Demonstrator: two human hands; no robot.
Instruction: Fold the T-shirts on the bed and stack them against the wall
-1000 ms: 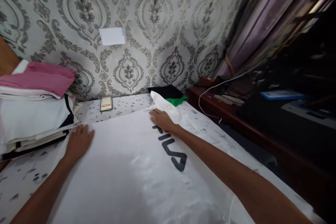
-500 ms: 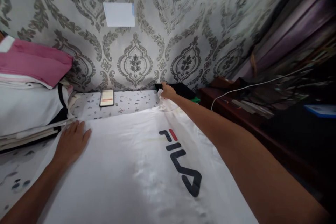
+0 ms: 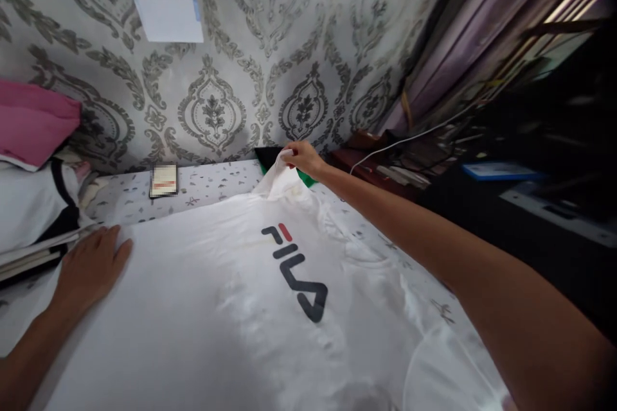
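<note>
A white T-shirt with a dark and red FILA print lies spread in front of me, its collar side to the right. My left hand rests flat on the shirt's far left corner, fingers stretched out. At the far right, my right hand pinches a sleeve of the shirt and holds it up off the surface. Slight wrinkles run through the cloth around the print. Just behind the raised sleeve lies a folded black and green cloth, partly covered.
On the left stands a pile of folded clothes with a pink garment on top. A small card-like item lies on the patterned sheet by the wall. To the right are a white cable and a blue-edged object.
My right hand has lifted the pinched sleeve higher and drawn it toward the right, and the collar side has come into view. My left hand stays on the shirt. The view has turned right.
</note>
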